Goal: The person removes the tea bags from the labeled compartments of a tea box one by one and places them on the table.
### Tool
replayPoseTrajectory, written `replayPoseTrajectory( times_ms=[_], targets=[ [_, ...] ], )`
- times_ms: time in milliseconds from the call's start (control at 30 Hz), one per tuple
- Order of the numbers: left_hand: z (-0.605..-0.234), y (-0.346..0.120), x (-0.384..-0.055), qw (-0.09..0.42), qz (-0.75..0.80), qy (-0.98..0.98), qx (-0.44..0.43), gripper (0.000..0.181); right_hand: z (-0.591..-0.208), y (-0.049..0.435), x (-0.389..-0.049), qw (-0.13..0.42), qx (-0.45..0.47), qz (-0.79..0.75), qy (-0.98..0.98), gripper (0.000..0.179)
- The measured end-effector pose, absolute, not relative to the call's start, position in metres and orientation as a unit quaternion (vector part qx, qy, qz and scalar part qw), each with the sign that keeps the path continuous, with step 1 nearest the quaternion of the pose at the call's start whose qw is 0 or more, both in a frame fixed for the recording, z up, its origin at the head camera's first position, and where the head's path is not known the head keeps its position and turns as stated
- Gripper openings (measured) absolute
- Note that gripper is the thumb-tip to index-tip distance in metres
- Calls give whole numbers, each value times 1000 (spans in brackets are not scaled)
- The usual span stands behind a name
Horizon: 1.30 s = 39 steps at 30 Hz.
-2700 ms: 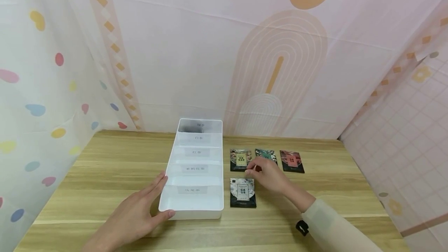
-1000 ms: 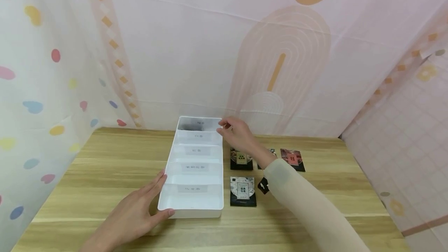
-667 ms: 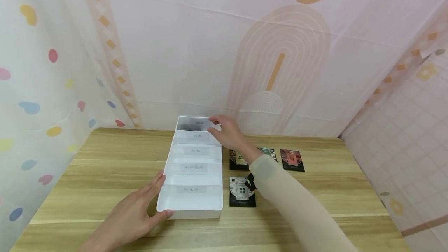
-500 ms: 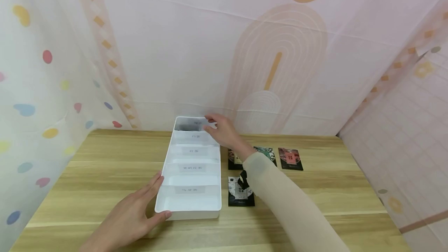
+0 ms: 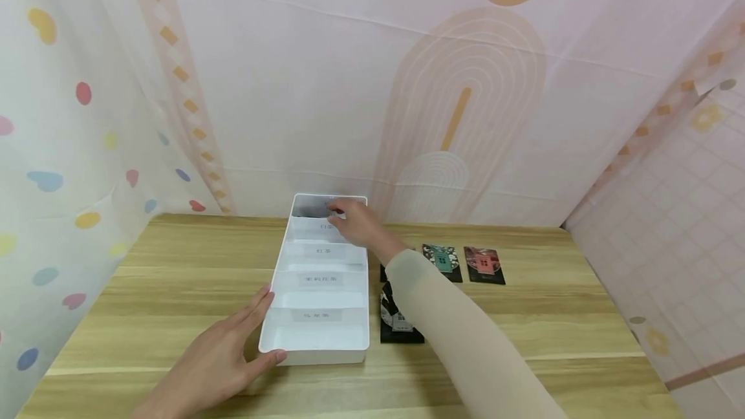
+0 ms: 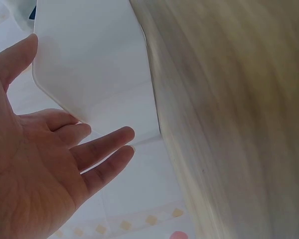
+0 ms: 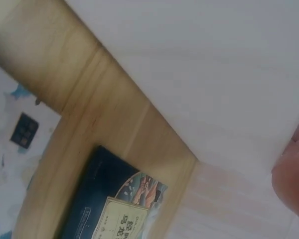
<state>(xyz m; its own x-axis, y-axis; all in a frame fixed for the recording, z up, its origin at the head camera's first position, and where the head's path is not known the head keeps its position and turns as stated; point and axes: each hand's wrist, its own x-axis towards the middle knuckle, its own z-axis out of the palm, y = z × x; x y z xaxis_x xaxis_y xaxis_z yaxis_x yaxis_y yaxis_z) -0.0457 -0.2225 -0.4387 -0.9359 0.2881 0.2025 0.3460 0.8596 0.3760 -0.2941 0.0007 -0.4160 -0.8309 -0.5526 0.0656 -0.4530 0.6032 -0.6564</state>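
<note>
A long white divided box (image 5: 314, 355) with paper labels on its dividers stands on the wooden table. My left hand (image 5: 218, 357) rests against its near left corner, thumb at the front edge and fingers along the side. In the left wrist view that hand's fingers (image 6: 102, 149) look fairly straight beside the box wall (image 6: 94, 59). My right hand (image 5: 355, 220) reaches over the far compartment, thumb and index finger apart, nothing visible between them. A dark flat item (image 5: 311, 210) lies in that compartment. In the right wrist view only a fingertip (image 7: 294, 181) shows, so most of this hand is hidden.
Right of the box lie a green-labelled sachet (image 5: 443, 262) and a red-labelled sachet (image 5: 485, 265). A white-labelled sachet (image 5: 401, 328) and a yellow-labelled one (image 7: 122, 214) are partly covered by the right arm in the head view. A patterned curtain (image 5: 279, 102) hangs behind the table.
My right hand has moved from above the sachets to the box's far compartment, then farther left and lower into it. The left hand stays at the box corner. The sachets lie where they were.
</note>
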Motion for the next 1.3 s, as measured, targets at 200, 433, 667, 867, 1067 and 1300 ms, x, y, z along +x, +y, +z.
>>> replayPoseTrajectory(
  times_ms=[200, 433, 667, 867, 1067, 1300],
  targets=[
    [-439, -221, -47, 74, -205, -961, -169, 94, -417, -4, -295, 64, -296, -297, 906, 27],
    [-439, -221, -46, 70, -206, -961, -169, 94, -417, -3, -292, 63, -288, -290, 910, 22],
    [-440, -221, -46, 70, -207, -961, -168, 94, -418, -4, -291, 63, -282, -285, 914, 22],
    [-440, -220, -47, 71, -209, -961, -169, 94, -418, -3, -293, 74, -260, -313, 911, 18],
    [-441, -219, -48, 70, -209, -961, -169, 94, -415, 0, -292, 82, -243, -349, 901, 12],
    [-439, -220, -48, 65, -208, -962, -166, 94, -414, 3, -294, 59, -253, -355, 898, 13]
  ],
)
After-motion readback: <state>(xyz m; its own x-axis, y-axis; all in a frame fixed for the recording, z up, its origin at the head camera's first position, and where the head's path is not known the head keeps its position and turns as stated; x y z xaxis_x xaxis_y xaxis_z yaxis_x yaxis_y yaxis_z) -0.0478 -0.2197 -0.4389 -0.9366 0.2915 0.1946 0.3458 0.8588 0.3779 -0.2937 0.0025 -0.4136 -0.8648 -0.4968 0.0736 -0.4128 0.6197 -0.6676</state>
